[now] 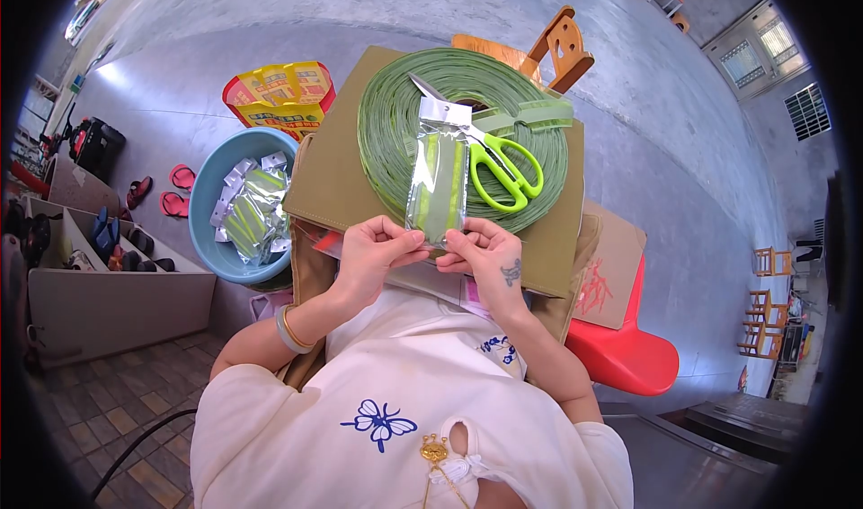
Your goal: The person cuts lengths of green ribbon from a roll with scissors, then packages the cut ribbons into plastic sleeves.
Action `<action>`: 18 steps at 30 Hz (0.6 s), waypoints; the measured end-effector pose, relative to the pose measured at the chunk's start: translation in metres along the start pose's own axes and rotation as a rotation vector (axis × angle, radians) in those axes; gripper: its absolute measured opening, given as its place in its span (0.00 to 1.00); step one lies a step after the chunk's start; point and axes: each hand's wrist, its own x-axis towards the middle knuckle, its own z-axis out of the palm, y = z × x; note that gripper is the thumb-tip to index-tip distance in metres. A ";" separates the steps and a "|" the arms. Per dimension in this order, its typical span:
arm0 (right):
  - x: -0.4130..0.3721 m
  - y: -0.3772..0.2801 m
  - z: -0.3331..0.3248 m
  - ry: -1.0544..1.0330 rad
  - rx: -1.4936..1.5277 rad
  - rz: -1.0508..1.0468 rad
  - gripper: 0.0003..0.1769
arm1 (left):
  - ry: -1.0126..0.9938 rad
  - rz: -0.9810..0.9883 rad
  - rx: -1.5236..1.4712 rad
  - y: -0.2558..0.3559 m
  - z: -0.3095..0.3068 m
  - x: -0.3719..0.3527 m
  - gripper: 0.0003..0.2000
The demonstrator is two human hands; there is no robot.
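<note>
We see a flat, olive-tan rectangular work surface (333,172) with a stitched edge at its left. Directly on it we have a large, round coil of flat green strip (387,127), lying flat and covering much of the middle and far part. Olive-tan material shows around the coil, most broadly at our near right corner.

Above the wide green coil (387,140) lie the green scissors (508,174), so a hand going there meets them. Left of the coil, the brown bench (328,176) has flat free surface; beyond its left edge, the blue bucket (209,230) blocks low passage.
</note>
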 end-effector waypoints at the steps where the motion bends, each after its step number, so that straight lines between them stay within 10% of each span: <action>1: 0.001 -0.001 0.000 -0.004 0.008 0.034 0.11 | 0.002 0.012 0.019 0.000 0.000 -0.001 0.06; 18: 0.012 0.007 -0.006 -0.055 0.035 -0.015 0.12 | -0.032 0.174 0.090 -0.005 0.002 -0.006 0.07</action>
